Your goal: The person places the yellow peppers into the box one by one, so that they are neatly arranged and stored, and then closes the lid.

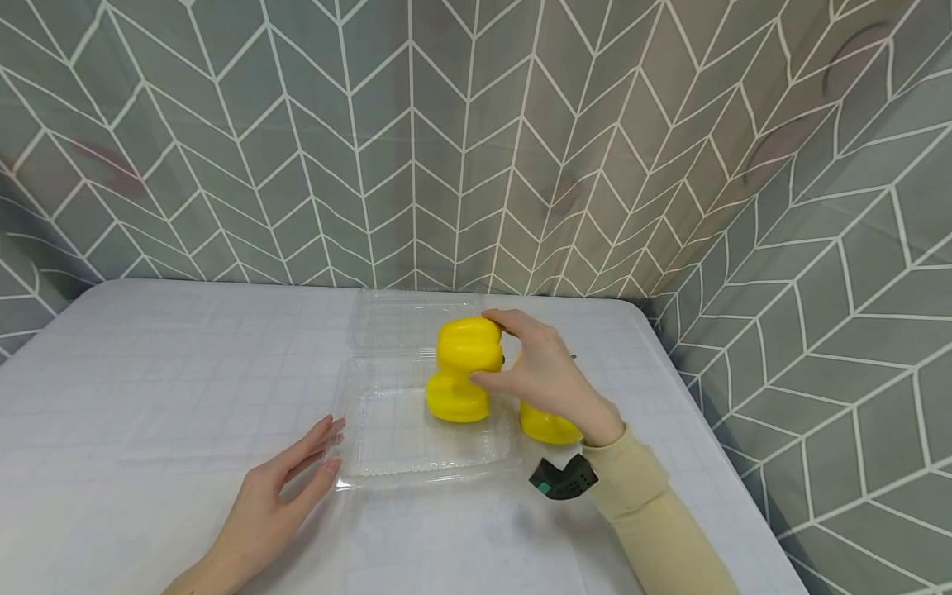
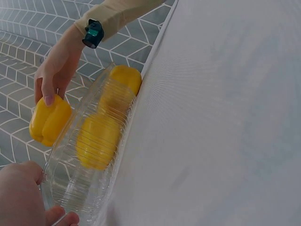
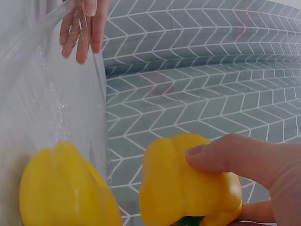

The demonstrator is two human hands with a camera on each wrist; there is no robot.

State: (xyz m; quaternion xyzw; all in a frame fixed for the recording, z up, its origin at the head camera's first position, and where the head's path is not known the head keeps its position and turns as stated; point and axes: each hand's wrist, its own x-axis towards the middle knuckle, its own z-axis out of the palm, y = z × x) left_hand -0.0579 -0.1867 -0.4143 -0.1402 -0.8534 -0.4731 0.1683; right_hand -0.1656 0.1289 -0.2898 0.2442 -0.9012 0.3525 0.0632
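Note:
My right hand (image 1: 546, 372) holds a yellow bell pepper (image 1: 468, 340) between thumb and fingers, raised above a clear plastic clamshell container (image 1: 416, 450). Inside the container, toward its right side, lies a second yellow bell pepper (image 1: 455, 403); the held one partly covers it in the head view. A third yellow bell pepper (image 1: 549, 426) stands right of the container, half hidden by my right hand. At the container's left edge is my left hand (image 1: 275, 496), fingers fairly straight and thumb apart, fingertips right at the rim. The held pepper's green stem (image 3: 190, 220) shows in the right wrist view.
The container's lid (image 1: 405, 322) is folded back flat behind its base. A white cloth (image 1: 186, 372) covers the table, whose right edge (image 1: 714, 421) slopes away beside my right arm. A grey patterned curtain (image 1: 439, 149) hangs behind and at the right.

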